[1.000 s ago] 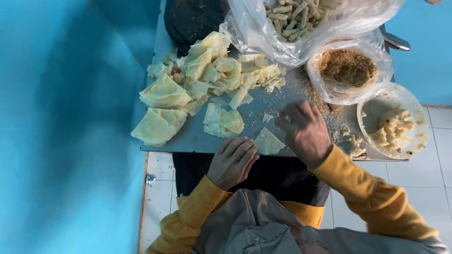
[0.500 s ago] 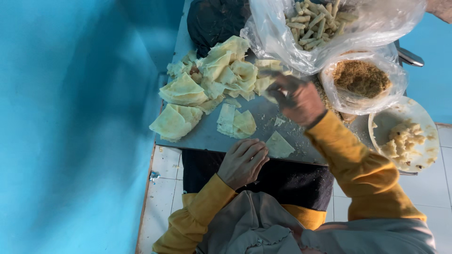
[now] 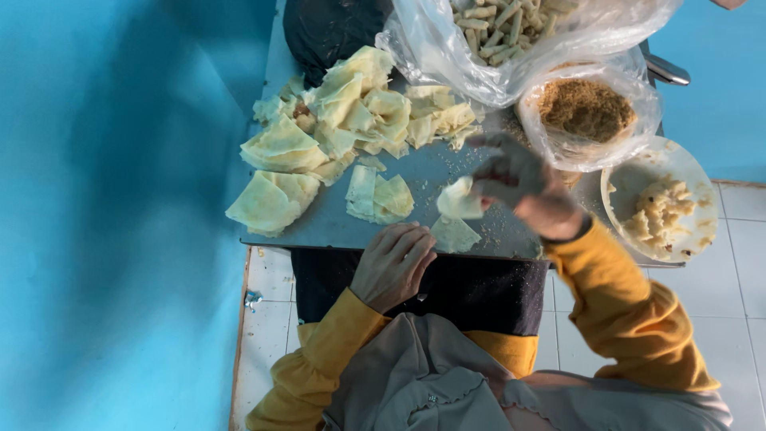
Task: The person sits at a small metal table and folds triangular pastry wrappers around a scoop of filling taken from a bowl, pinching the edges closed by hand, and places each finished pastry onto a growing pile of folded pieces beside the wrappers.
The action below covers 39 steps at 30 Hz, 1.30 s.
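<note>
My right hand hovers over the metal tray, pinching a small pale dough wrapper that hangs from its fingers. Just below it another flat wrapper piece lies on the tray near the front edge. My left hand rests loosely curled at the tray's near edge, holding nothing. A heap of folded pale yellow wrappers covers the tray's far left, with a small stack in the middle.
A clear bag of rolled sticks sits at the back. Beside it stands a bag-lined bowl of brown crumbs, and a white plate of filling at the right. A blue wall closes the left; white floor tiles lie below.
My right hand reached toward the wrapper heap at the back, then came back toward the front of the tray carrying a wrapper. My left hand stayed at the tray edge.
</note>
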Each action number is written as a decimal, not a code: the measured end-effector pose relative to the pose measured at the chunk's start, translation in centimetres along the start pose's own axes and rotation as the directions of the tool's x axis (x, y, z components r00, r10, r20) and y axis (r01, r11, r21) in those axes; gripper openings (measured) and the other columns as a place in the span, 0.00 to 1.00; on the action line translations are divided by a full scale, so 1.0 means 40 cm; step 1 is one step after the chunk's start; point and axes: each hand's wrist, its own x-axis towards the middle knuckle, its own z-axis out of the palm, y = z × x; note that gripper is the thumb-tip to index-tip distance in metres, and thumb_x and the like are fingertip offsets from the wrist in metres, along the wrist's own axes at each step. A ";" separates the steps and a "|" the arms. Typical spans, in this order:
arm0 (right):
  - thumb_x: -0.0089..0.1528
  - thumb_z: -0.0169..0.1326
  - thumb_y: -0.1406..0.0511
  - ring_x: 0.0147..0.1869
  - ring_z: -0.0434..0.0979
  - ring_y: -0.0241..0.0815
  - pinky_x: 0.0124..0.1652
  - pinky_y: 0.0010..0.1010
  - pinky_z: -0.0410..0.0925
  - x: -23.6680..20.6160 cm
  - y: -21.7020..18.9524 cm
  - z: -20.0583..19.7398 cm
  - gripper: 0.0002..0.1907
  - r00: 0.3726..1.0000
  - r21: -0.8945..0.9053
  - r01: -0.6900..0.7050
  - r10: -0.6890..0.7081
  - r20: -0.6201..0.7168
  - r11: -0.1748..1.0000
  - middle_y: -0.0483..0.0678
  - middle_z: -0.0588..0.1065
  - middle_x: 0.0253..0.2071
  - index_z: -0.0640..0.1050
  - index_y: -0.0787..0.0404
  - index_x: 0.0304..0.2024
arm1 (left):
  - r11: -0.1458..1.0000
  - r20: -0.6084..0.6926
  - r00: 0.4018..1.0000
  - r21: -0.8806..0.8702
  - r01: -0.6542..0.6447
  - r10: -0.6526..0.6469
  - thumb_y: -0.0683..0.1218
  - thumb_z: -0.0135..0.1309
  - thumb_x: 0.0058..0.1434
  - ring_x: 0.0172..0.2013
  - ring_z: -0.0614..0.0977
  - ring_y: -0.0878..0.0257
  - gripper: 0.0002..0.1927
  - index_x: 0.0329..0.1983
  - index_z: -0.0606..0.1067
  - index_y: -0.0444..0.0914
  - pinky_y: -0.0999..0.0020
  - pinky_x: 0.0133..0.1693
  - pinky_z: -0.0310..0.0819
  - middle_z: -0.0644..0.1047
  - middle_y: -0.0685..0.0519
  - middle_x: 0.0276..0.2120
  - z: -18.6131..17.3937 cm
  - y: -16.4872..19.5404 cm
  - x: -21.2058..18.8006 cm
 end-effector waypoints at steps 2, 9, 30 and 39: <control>0.61 0.55 0.77 0.34 0.79 0.37 0.33 0.28 0.76 -0.032 0.003 0.055 0.30 0.996 -0.050 -0.075 0.073 -0.050 0.996 0.53 0.77 0.36 0.63 0.70 0.66 | 1.000 -0.001 1.000 -0.025 0.003 -0.003 0.44 0.60 0.66 0.56 0.77 0.49 0.15 0.52 0.72 0.35 0.54 0.59 0.72 0.75 0.48 0.51 -0.002 -0.005 -0.001; 0.58 0.55 0.76 0.30 0.83 0.36 0.31 0.25 0.75 -0.118 0.009 0.157 0.31 0.936 -0.196 -0.298 0.246 -0.251 0.934 0.49 0.78 0.33 0.62 0.62 0.63 | 1.000 -0.005 1.000 0.014 -0.024 0.024 0.44 0.59 0.66 0.54 0.77 0.52 0.15 0.55 0.76 0.38 0.54 0.58 0.72 0.74 0.48 0.52 -0.007 -0.009 -0.012; 0.71 0.57 0.76 0.39 0.85 0.48 0.29 0.33 0.76 -0.100 -0.002 -0.131 0.19 0.833 -0.903 -0.103 -0.459 -0.308 0.418 0.56 0.82 0.46 0.65 0.64 0.60 | 0.981 0.109 0.986 0.130 -0.141 0.127 0.39 0.55 0.62 0.61 0.75 0.59 0.18 0.56 0.79 0.42 0.57 0.65 0.66 0.77 0.56 0.58 -0.033 -0.024 -0.024; 0.58 0.56 0.75 0.22 0.75 0.54 0.21 0.44 0.69 0.078 0.142 -0.285 0.26 0.901 -0.960 -0.201 -0.347 -0.259 0.196 0.58 0.75 0.27 0.61 0.69 0.56 | 0.985 0.112 0.985 0.102 -0.140 0.129 0.39 0.55 0.64 0.61 0.77 0.58 0.16 0.55 0.77 0.41 0.57 0.66 0.66 0.78 0.53 0.58 -0.032 -0.026 -0.027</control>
